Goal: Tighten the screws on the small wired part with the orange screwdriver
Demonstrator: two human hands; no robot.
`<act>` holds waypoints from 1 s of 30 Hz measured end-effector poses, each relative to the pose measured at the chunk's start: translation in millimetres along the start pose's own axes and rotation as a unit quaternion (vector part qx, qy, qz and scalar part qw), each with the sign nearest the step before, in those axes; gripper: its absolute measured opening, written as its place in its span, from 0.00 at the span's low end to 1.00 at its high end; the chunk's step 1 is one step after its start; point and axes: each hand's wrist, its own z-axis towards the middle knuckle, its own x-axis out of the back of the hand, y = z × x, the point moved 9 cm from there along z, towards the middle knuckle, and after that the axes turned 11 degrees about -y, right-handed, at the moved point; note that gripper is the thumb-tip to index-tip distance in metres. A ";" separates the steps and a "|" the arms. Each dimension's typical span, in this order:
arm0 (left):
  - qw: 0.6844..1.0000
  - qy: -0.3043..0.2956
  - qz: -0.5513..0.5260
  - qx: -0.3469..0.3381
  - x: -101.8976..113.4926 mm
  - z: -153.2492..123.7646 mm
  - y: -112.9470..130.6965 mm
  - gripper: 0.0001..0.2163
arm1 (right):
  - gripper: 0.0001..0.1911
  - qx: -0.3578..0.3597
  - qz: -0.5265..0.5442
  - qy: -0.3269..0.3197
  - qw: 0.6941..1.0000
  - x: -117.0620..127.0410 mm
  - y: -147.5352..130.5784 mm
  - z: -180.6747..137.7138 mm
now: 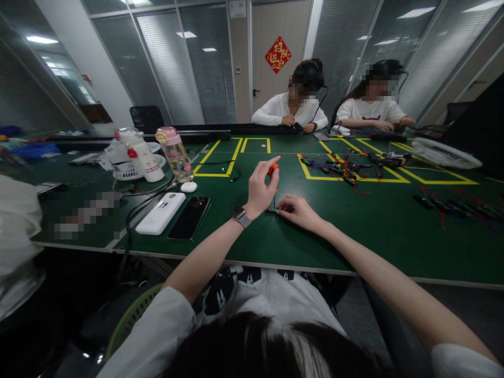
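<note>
in the head view, my left hand [260,186] curls loosely round an orange-handled tool [273,168], its shaft upright over a small board [271,210] on the green table [252,245]; my right hand [301,214] pinches the board's edge. i seem to be driving a screw, which calls for a straight shaft and steady board.

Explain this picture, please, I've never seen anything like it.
No machine here: this single picture comes from a head-worn camera looking forward and down at the wearer's bare hands. The left hand, with a watch on its wrist, holds an orange-handled tool, its thin shaft pointing down at a small part. The right hand is at that part; whether it grips it is unclear. The green table also bears a white power bank, a phone and bundled wires. Two other people sit across.
</note>
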 end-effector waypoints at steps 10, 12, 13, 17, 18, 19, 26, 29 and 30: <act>1.000 0.005 0.009 -0.007 1.8 -2.1 2.9 0.15 | 0.05 -0.001 -0.010 -0.001 1.000 -0.6 1.1 0.4; 1.000 -0.008 -0.004 -0.011 -0.5 -1.7 2.5 0.16 | 0.05 0.002 -0.006 -0.002 1.000 -0.9 1.4 0.4; 1.000 -0.013 -0.009 -0.009 -1.2 -1.5 1.8 0.16 | 0.06 0.002 -0.003 -0.003 1.000 -1.0 1.6 0.4; 1.000 -0.008 -0.003 0.000 -0.5 -0.4 1.3 0.13 | 0.06 0.002 0.004 -0.003 1.000 -0.8 1.6 0.2; 1.000 -0.004 0.004 0.000 0.3 -0.2 1.9 0.12 | 0.06 0.002 0.005 -0.003 1.000 -0.7 1.4 0.1; 1.000 0.002 0.010 0.001 1.2 0.0 2.4 0.11 | 0.06 0.002 0.004 -0.003 1.000 -0.5 1.2 0.0; 1.000 -0.011 0.008 0.010 0.3 0.5 1.1 0.10 | 0.06 0.002 -0.003 -0.003 1.000 -0.9 2.0 0.0; 1.000 -0.024 -0.006 0.002 -1.8 0.0 1.2 0.14 | 0.06 0.004 -0.002 -0.004 1.000 -1.6 2.4 0.2; 1.000 -0.022 -0.010 -0.001 -1.8 -0.2 1.0 0.15 | 0.06 0.005 -0.002 -0.004 1.000 -1.8 2.3 0.2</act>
